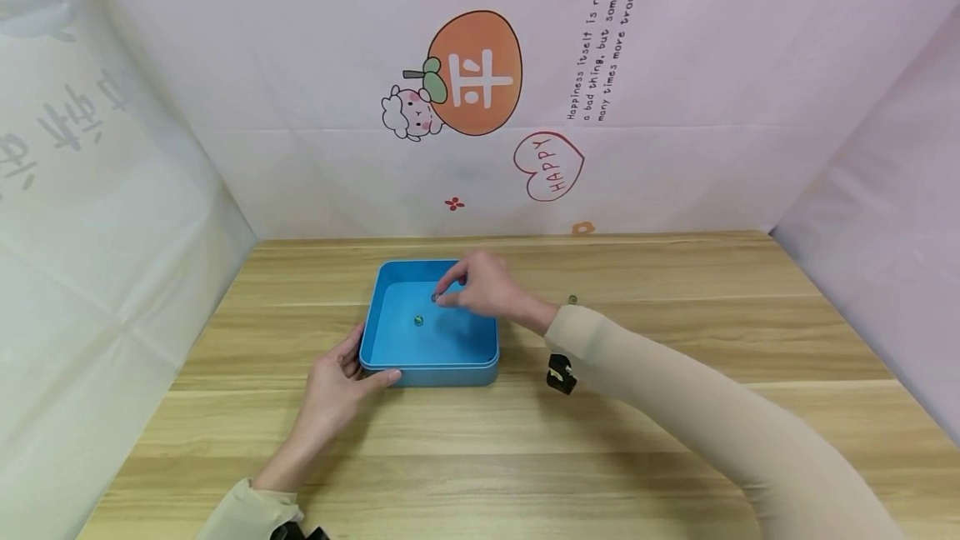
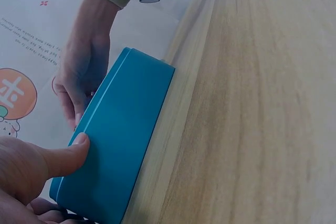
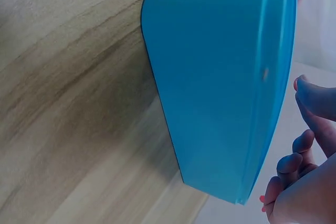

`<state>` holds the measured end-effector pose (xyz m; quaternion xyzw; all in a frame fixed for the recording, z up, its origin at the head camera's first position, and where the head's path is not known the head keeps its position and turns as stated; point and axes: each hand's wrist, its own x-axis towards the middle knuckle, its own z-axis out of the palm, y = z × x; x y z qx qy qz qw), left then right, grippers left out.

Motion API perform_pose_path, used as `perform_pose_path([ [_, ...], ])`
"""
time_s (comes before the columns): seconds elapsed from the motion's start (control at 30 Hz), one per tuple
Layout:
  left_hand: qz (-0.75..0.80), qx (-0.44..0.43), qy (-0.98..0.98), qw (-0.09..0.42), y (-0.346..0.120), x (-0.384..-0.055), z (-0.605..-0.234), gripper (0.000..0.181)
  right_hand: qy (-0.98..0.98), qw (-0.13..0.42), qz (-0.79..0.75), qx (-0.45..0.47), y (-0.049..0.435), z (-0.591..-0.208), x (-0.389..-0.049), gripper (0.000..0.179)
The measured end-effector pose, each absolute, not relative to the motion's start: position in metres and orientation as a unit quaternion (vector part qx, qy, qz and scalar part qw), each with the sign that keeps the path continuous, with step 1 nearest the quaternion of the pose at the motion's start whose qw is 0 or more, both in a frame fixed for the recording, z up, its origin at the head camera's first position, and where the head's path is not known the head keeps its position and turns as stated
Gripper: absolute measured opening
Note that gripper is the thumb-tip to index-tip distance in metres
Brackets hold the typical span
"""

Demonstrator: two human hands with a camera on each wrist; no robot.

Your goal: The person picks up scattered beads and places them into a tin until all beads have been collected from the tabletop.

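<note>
A shallow blue open-topped box [image 1: 442,376] stands on the wooden table. My left hand [image 1: 333,390] grips its near left corner, the thumb on the front wall and the fingers round the left side; in the left wrist view the thumb [image 2: 68,158] presses the wall. Over the box's inside, my right hand [image 1: 486,286] pinches a small dark glass marble [image 1: 434,297] between thumb and forefinger. A greenish marble [image 1: 418,320] lies on the box floor. In the right wrist view the box wall [image 3: 210,77] hides the pinched marble.
Another small greenish marble [image 1: 573,299] lies on the wooden table [image 1: 675,290], just beyond the right sleeve. A printed white cloth [image 1: 322,107] hangs behind the table, with white sheets at both sides. Black wrist camera gear [image 1: 561,373] hangs below the right cuff.
</note>
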<state>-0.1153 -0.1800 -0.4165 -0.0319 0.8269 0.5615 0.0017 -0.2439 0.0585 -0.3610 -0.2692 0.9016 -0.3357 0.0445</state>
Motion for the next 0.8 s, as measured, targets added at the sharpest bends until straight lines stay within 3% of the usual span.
perform_pose_path([
  [0.3,0.557,-0.031,0.830,-0.001,-0.180,-0.115,-0.417,0.097,0.900,0.032,-0.330,-0.283,0.052,-0.369,-0.243,0.009],
  [0.47,0.556,-0.032,0.831,-0.003,-0.180,-0.116,-0.416,0.096,0.895,0.031,-0.342,-0.283,0.052,-0.369,-0.243,0.018],
  [0.8,0.566,-0.028,0.824,-0.012,-0.179,-0.113,-0.415,0.095,0.866,0.009,-0.421,-0.271,0.091,-0.360,-0.237,0.017],
])
